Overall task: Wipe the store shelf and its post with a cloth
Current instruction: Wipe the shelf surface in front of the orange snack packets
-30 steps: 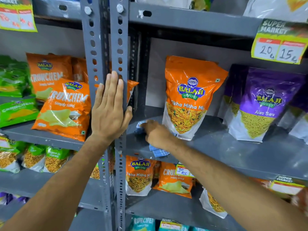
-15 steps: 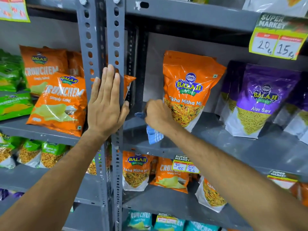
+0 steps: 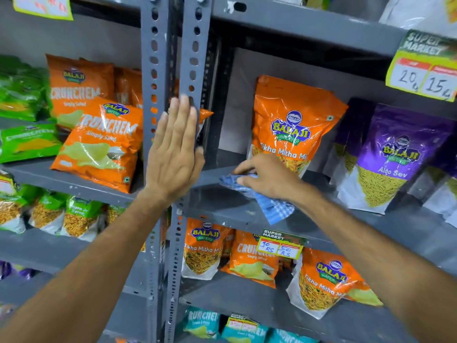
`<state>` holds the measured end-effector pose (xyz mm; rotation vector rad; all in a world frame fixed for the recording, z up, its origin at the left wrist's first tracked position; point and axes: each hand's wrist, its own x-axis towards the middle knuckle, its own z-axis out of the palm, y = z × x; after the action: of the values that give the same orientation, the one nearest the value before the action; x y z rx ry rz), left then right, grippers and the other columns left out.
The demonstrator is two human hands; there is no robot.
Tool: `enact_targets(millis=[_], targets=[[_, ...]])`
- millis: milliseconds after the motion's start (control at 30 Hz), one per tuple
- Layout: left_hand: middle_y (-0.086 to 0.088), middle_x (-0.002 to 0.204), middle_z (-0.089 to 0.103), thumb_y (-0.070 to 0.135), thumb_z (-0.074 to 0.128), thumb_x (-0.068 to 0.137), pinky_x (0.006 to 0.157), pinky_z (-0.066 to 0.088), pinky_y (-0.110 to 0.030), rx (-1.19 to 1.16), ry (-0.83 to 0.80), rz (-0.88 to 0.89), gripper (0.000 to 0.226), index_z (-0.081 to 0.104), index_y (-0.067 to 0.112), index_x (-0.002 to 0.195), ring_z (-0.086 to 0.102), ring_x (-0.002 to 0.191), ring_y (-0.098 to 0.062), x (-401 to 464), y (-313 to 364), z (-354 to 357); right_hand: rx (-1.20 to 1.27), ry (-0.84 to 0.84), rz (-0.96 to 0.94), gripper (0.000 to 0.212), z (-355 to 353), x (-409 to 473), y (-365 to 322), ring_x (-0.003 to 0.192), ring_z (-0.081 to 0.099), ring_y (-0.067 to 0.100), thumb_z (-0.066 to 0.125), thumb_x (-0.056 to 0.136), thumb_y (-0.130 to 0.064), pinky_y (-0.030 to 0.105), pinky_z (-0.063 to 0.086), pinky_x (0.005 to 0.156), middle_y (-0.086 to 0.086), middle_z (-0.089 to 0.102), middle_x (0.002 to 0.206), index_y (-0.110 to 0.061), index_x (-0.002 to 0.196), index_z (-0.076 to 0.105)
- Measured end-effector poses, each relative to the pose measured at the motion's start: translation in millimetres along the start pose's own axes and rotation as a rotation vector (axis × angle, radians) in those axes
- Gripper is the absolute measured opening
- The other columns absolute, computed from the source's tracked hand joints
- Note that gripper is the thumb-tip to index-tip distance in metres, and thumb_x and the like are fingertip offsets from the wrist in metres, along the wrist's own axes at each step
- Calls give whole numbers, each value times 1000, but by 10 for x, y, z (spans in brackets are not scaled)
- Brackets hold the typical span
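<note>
A grey metal shelf runs right from two perforated grey posts. My left hand lies flat on the posts, fingers together and pointing up, holding nothing. My right hand presses a blue checked cloth onto the shelf's left end, just right of the posts. One corner of the cloth hangs toward the shelf's front edge. Directly behind my right hand stands an orange Tikha Mitha Mix bag.
Purple Aloo Sev bags stand on the same shelf to the right. Orange Crunchem bags and green bags fill the left bay. A price tag hangs on the shelf's front edge, another price tag above. More snack bags sit below.
My right hand and the cloth have slid right along the shelf, away from the posts. My left hand has stayed flat on the posts.
</note>
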<state>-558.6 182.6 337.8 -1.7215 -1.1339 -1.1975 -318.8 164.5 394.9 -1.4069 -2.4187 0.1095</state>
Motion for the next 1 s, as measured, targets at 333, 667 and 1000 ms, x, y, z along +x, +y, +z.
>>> enact_targets(millis=[333,667,1000], targets=[[-10,175,15,39,27,110,134,9,-35,-318,-897,-180,64,16,8,165,14,163,-22,-543,850,119,-196,-97,28,25,171,-541,465,97,70,17,71,92,-32,35,54,76,-10,77,106,-37,116,73],[-13,174,20,43,25,109,134,12,-40,-203,-1046,-213,65,23,6,163,17,162,-24,-519,897,190,107,18,-53,27,161,-395,510,97,65,-13,73,91,-19,11,49,88,-11,77,115,-27,116,76],[-11,174,19,44,24,109,134,12,-39,-208,-1067,-241,66,22,6,164,16,162,-23,-512,912,192,174,41,-30,27,-187,-495,775,98,64,-10,77,89,-24,12,47,87,-20,75,111,-32,114,76]])
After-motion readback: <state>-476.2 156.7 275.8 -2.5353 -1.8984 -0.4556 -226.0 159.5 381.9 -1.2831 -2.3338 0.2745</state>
